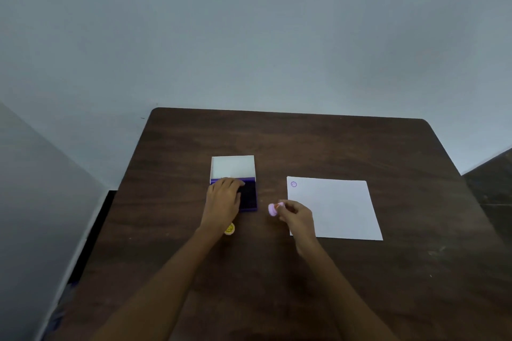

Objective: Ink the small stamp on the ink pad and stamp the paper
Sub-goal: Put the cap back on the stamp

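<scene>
A dark brown table [332,147] with a faint wood grain and rounded far corners fills the lower half of the room in front of a plain pale wall. On its right side lies a flat white sheet of paper [340,210], rectangular and smooth, with one small round purple stamp mark [294,184] near its far left corner. Left of the paper sits the ink pad [249,196], a purple plastic case with its white lid [232,166] tipped open at the back and a dark, almost black inked surface showing. The left hand [224,202] lies flat and relaxed over the pad's left part, fingers spread on it, gripping nothing. The right hand [296,214] hovers between pad and paper, its fingertips pinching the small stamp [273,209], a pink, round-bodied plastic piece, blurred, held above the table just beside the pad's right edge. A little yellow round stamp [229,229] rests on the table near the left wrist.
</scene>
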A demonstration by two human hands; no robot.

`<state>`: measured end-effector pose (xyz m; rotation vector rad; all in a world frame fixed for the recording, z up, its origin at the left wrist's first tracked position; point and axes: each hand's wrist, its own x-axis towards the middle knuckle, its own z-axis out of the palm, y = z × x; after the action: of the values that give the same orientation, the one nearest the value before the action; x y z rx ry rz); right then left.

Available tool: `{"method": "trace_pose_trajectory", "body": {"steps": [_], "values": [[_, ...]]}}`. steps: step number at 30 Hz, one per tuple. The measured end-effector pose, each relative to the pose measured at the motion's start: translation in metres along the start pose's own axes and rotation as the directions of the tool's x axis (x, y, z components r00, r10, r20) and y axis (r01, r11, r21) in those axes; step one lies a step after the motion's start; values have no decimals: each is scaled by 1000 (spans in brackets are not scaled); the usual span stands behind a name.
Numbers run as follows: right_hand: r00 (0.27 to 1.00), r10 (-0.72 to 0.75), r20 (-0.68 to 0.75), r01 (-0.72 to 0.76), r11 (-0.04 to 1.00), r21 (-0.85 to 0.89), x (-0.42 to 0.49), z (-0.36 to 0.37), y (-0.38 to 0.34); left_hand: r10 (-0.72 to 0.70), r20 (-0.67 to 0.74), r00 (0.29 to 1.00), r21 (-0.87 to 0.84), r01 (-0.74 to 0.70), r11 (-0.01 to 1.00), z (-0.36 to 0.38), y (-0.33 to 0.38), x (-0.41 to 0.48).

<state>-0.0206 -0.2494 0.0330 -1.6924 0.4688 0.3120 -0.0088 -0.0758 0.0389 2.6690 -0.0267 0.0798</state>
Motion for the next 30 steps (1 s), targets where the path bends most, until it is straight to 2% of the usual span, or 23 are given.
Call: {"method": "trace_pose_trajectory", "body": {"steps": [3, 6, 9, 11, 16, 19, 22, 25, 28, 30], "values": [[989, -144, 45, 149, 977, -151, -12, 21, 5, -74, 41, 996, -146, 79, 986, -9, -18, -15], [976, -206, 77, 218, 954, -208, -19, 38, 10, -50, 194, 980, -231, 95, 968, -10, -35, -32], [976, -202, 77, 214, 954, -209, -22, 47, 12, 10, 347, 938, -187, 59, 981, -4, -46, -45], [976, -208, 65, 218, 951, -221, -22, 50, 14, 25, 396, 918, -147, 37, 989, 2, -48, -51], [977, -210, 42, 214, 949, -233, -21, 52, 15, 13, 355, 935, -158, 47, 986, 12, -43, -51], [979, -204, 32, 206, 956, -211, -21, 53, 14, -67, 258, 964, -285, 142, 948, 12, -37, -46], [978, -207, 18, 206, 962, -181, -21, 54, 12, -225, 192, 955, -496, 293, 817, 9, -31, -40], [979, -202, 17, 202, 971, -127, -21, 55, 9, -329, 262, 907, -706, 413, 576, 7, -28, -39], [984, -176, 10, 176, 981, -86, -21, 56, 6, -311, 394, 865, -809, 487, 329, 4, -29, -41], [982, -188, 16, 189, 979, -81, -21, 57, 5, -267, 441, 857, -826, 503, 252, 4, -29, -42]]}}
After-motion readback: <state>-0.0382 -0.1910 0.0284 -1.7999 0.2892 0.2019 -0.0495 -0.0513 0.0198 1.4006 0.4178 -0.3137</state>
